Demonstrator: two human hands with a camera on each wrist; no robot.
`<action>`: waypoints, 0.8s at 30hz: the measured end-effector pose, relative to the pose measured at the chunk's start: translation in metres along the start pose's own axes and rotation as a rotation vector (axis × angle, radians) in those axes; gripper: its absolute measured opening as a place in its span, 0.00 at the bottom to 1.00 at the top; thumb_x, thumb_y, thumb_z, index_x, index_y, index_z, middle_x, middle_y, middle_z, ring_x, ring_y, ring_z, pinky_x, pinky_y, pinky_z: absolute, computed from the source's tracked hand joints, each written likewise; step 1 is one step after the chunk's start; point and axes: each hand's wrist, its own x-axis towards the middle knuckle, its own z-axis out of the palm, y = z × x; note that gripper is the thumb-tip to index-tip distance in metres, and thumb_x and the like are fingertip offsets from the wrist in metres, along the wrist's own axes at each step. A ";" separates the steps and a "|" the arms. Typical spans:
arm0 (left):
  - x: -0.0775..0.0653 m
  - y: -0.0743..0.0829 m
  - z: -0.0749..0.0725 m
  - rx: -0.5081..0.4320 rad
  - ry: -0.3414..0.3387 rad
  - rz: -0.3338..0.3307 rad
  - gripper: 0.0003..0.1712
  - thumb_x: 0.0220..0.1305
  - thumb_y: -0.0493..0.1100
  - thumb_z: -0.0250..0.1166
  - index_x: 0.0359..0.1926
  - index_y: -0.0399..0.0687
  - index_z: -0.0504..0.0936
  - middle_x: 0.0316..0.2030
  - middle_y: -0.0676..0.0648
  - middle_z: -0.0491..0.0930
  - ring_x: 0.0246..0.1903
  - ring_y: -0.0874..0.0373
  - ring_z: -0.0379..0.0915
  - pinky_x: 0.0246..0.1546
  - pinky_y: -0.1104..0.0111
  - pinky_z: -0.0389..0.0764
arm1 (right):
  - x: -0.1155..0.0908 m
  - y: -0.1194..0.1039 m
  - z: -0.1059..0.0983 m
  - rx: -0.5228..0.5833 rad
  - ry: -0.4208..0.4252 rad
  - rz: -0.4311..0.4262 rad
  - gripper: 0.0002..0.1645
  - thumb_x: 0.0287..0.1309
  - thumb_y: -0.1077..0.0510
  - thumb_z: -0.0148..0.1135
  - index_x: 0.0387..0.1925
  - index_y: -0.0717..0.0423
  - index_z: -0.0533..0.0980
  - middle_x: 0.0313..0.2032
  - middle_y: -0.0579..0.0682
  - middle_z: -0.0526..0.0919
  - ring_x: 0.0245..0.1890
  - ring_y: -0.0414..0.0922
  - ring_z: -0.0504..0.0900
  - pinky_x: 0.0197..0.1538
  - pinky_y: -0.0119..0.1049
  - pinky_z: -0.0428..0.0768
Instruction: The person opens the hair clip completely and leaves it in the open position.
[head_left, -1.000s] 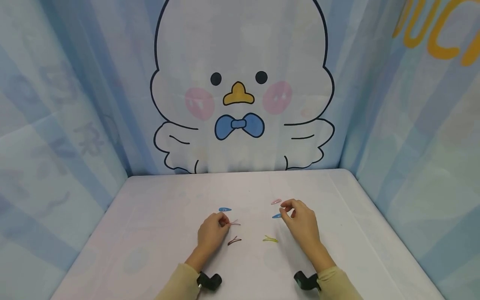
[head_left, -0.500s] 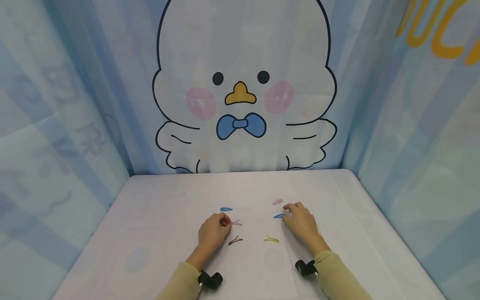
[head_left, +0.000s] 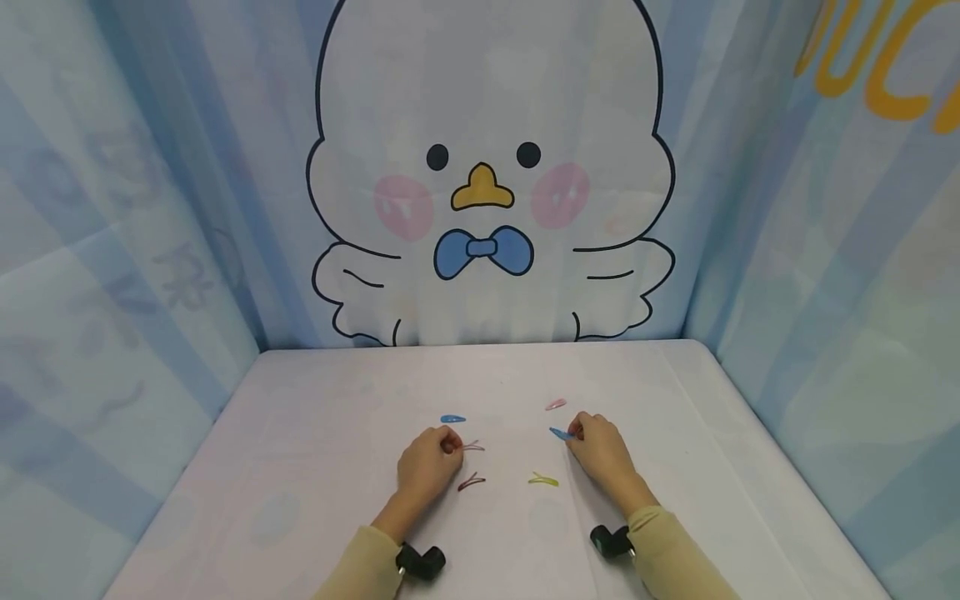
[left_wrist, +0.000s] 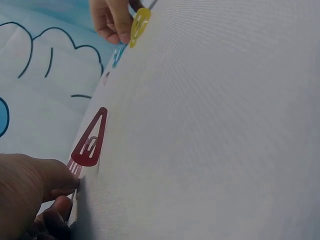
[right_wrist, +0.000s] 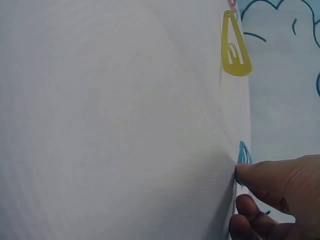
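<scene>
Between the thumb and fingers of my left hand [head_left: 429, 460] is the wide end of a pinkish snap hair clip [head_left: 474, 447], its two arms standing apart. In the left wrist view the dark red clip [left_wrist: 90, 145] partly hides it. My right hand [head_left: 602, 452] pinches one end of a blue snap hair clip [head_left: 559, 434]; the thumb covers part of this clip in the right wrist view. Just beyond the left hand lies another blue clip [head_left: 453, 419], and a pink clip [head_left: 556, 404] lies past the right hand.
A yellow-green hair clip [head_left: 543, 479] stands with its arms apart, nearer the person and left of the right forearm. The pale cloth-covered table [head_left: 360, 383] ends at a curtain [head_left: 480, 308] printed with a bird. Black wrist cameras [head_left: 611, 540] sit at both sleeves.
My right fingers have closed on the blue clip, which now sits slightly tilted; half a second ago the index finger was raised off it. The left hand keeps its hold on the pinkish clip.
</scene>
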 end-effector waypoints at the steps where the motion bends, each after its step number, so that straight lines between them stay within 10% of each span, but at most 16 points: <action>1: 0.000 0.000 0.000 0.002 0.001 0.001 0.07 0.58 0.44 0.74 0.30 0.57 0.82 0.28 0.57 0.76 0.26 0.63 0.69 0.28 0.67 0.69 | 0.000 0.000 0.000 0.005 -0.001 0.000 0.04 0.58 0.63 0.69 0.34 0.59 0.80 0.30 0.52 0.77 0.30 0.47 0.75 0.36 0.42 0.75; 24: 0.002 0.002 -0.011 -0.183 -0.037 0.019 0.09 0.60 0.41 0.75 0.39 0.48 0.83 0.33 0.52 0.79 0.32 0.59 0.70 0.35 0.65 0.73 | -0.007 -0.030 -0.029 0.101 0.059 -0.032 0.03 0.64 0.59 0.70 0.38 0.53 0.82 0.38 0.50 0.87 0.28 0.42 0.73 0.34 0.37 0.73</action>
